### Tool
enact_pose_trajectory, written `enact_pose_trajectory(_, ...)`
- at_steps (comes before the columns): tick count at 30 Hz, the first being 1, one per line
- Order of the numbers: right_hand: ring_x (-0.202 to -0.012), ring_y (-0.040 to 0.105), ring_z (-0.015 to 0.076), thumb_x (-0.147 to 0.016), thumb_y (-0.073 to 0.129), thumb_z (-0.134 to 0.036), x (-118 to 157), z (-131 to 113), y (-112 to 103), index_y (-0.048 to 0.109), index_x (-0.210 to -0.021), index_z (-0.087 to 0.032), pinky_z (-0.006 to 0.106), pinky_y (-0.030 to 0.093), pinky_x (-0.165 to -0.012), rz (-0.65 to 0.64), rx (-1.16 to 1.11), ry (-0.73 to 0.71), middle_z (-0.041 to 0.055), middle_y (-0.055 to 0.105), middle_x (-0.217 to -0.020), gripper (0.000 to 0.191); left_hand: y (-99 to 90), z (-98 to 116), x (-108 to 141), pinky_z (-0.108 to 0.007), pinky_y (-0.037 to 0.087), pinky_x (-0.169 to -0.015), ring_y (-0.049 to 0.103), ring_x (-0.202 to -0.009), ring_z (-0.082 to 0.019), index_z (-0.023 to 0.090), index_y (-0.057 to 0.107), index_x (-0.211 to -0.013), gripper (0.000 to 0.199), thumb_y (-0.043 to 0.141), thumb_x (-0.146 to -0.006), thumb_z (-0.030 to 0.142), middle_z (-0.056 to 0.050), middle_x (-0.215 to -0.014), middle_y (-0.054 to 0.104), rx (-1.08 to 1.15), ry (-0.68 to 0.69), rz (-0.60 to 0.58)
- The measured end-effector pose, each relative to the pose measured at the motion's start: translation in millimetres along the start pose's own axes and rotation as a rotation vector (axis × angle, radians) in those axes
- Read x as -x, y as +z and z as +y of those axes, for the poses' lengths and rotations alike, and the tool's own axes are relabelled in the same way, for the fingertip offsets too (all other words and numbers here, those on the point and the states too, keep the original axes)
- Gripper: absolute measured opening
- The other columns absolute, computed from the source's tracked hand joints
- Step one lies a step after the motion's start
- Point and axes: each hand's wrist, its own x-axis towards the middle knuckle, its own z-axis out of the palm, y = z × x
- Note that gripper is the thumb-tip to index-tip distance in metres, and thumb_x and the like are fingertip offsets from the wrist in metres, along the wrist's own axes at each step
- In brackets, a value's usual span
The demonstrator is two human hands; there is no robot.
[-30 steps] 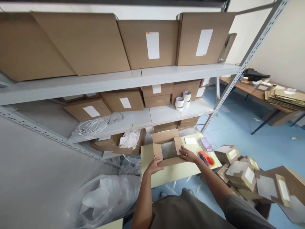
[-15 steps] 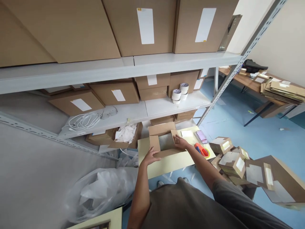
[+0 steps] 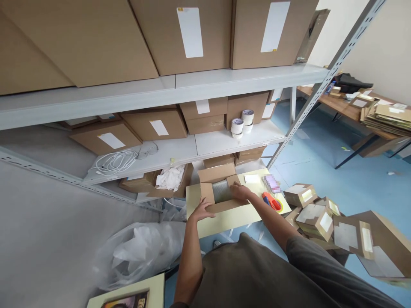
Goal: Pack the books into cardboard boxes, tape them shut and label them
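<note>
Left grip (image 3: 201,211) loosely spread at near-left corner of unsealed cardboard carton (image 3: 208,193), which sits between both grips on pale-yellow surface (image 3: 208,227). Right grip (image 3: 240,191) half-curled at carton's right side; can't tell if it's pinching anything. Tape dispenser (image 3: 271,199) right of it.

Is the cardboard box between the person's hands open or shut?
Open: the cardboard box has its flaps apart, with greyish contents visible inside.

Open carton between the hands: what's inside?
Inside the open carton is a grey, lightly ridged surface. The right hand covers its right end, and whatever lies beneath that surface is hidden.
</note>
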Motion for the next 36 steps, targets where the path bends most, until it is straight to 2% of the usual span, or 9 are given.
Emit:
enact_pose_trajectory(4,-0.149,0.047,0.0302,-0.090,0.071,-0.048,18,25,-13,0.071,-0.135,-0.022,0.044,0.037,-0.123,-0.044,-0.293,0.042,0.0091,0.057,-0.157,0.051,-8.1,-1,0,-0.039,0.029,-0.127,0.035,-0.157,-0.034,0.020,0.081,-0.112,0.064,0.093,-0.060,0.056,-0.016,-0.154,0.059,0.197,-0.028,0.099)
enact_pose_trajectory(8,-0.154,0.041,0.0324,-0.095,0.049,-0.074,38,43,-9,0.065,-0.144,-0.030,0.055,0.036,-0.123,-0.004,-0.870,0.149,0.0067,0.049,-0.164,0.068,-15.3,3,-8,-0.035,0.049,-0.107,0.067,-0.128,-0.032,0.020,0.082,-0.108,0.050,0.077,-0.081,0.062,-0.014,-0.126,0.078,0.084,-0.096,0.218)
enact_pose_trajectory(10,-0.153,0.042,0.0331,-0.095,0.044,-0.078,42,43,3,0.065,-0.144,-0.030,0.056,0.038,-0.120,0.044,-0.996,0.160,0.0066,0.051,-0.162,0.072,-11.5,5,-17,-0.035,0.053,-0.098,0.072,-0.114,-0.030,0.021,0.081,-0.107,0.046,0.071,-0.087,0.061,-0.012,-0.113,0.081,-0.009,-0.173,0.352)
enact_pose_trajectory(15,-0.140,0.056,0.0339,-0.082,0.071,-0.061,32,27,49,0.069,-0.137,-0.024,0.052,0.041,-0.121,0.427,-0.868,0.207,0.0108,0.066,-0.148,0.066,21.2,0,-43,-0.033,0.050,-0.104,0.066,-0.124,-0.027,0.021,0.065,-0.141,0.060,0.078,-0.085,0.041,-0.014,-0.135,0.070,-0.047,-0.227,0.708)
enact_pose_trajectory(20,-0.132,0.062,0.0303,-0.086,0.060,-0.039,21,18,84,0.058,-0.144,-0.021,0.049,0.048,-0.115,0.714,-0.633,0.351,0.0142,0.063,-0.146,0.061,33.3,-14,-56,-0.043,0.045,-0.113,0.053,-0.141,-0.034,0.019,0.051,-0.152,0.075,0.076,-0.086,0.041,-0.020,-0.150,0.057,-0.095,-0.265,0.728)
enact_pose_trajectory(25,-0.136,0.058,0.0305,-0.086,0.059,-0.034,21,20,86,0.053,-0.148,-0.021,0.046,0.049,-0.114,0.718,-0.494,0.369,0.0147,0.053,-0.156,0.064,-2.8,-7,-87,-0.046,0.038,-0.121,0.038,-0.154,-0.038,0.020,0.030,-0.164,0.108,0.086,-0.073,0.029,-0.021,-0.167,0.037,-0.156,-0.161,0.574)
enact_pose_trajectory(29,-0.136,0.059,0.0298,-0.088,0.057,-0.030,19,22,83,0.053,-0.150,-0.023,0.045,0.048,-0.114,0.643,-0.447,0.394,0.0122,0.059,-0.151,0.062,-38.8,20,-130,-0.041,0.030,-0.128,0.026,-0.161,-0.032,0.017,0.023,-0.167,0.102,0.078,-0.080,0.021,-0.019,-0.175,0.023,-0.120,0.008,0.569)
enact_pose_trajectory(33,-0.132,0.062,0.0314,-0.089,0.060,-0.033,16,25,84,0.048,-0.155,-0.025,0.045,0.051,-0.109,0.600,-0.450,0.508,0.0128,0.062,-0.149,0.068,-63.9,40,-155,-0.039,0.034,-0.126,0.040,-0.154,-0.031,0.013,0.035,-0.162,0.087,0.074,-0.086,0.029,-0.021,-0.165,0.042,-0.036,0.048,0.605)
enact_pose_trajectory(36,-0.128,0.066,0.0300,-0.089,0.063,-0.037,15,28,84,0.045,-0.157,-0.026,0.042,0.054,-0.105,0.584,-0.466,0.563,0.0124,0.062,-0.149,0.072,-66.5,34,-152,-0.043,0.044,-0.116,0.059,-0.135,-0.032,0.014,0.053,-0.150,0.065,0.065,-0.094,0.043,-0.020,-0.142,0.064,0.025,0.052,0.704)
